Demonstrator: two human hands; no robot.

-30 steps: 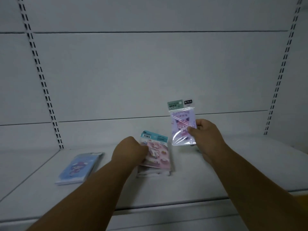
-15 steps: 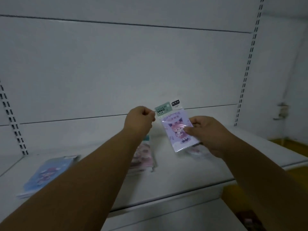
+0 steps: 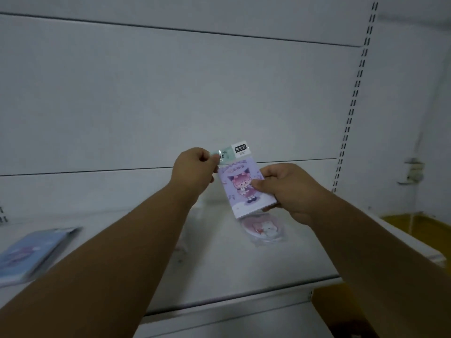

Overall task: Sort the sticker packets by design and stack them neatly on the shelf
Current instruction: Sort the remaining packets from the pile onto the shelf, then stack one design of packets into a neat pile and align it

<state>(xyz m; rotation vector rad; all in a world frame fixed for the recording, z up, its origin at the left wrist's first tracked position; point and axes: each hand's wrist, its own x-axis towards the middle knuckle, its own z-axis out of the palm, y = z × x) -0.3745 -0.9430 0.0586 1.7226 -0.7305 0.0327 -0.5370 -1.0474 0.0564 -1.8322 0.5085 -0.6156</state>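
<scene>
right now you hold one purple sticker packet (image 3: 240, 189) in the air above the shelf (image 3: 219, 269), a little right of the middle of the view. your left hand (image 3: 192, 173) pinches the top left corner of its pale green header between thumb and curled fingers. your right hand (image 3: 288, 190) grips the right edge lower down, thumb pressed on the printed front and the other fingers curled behind. so both hands are closed on the same packet, which tilts with its top leaning to the left and its zigzag bottom edge towards you. the front shows a cartoon girl with pink hair on a lilac ground, and a small black label sits at the top right of the header.

just beyond and below that packet, a pink packet (image 3: 263, 229) lies flat on the shelf; its print is blurred, so you cannot make out the design. well apart at the near left, a stack of blue packets (image 3: 31, 252) lies flat on the same shelf, partly cut off by the edge of the view. your left forearm crosses the middle of the shelf and hides whatever lies under it.

behind the shelf stands a white back panel (image 3: 170, 93), with a slotted upright (image 3: 353, 98) at the right. at the far right a yellow floor (image 3: 415, 225) shows past the end of the shelf.
</scene>
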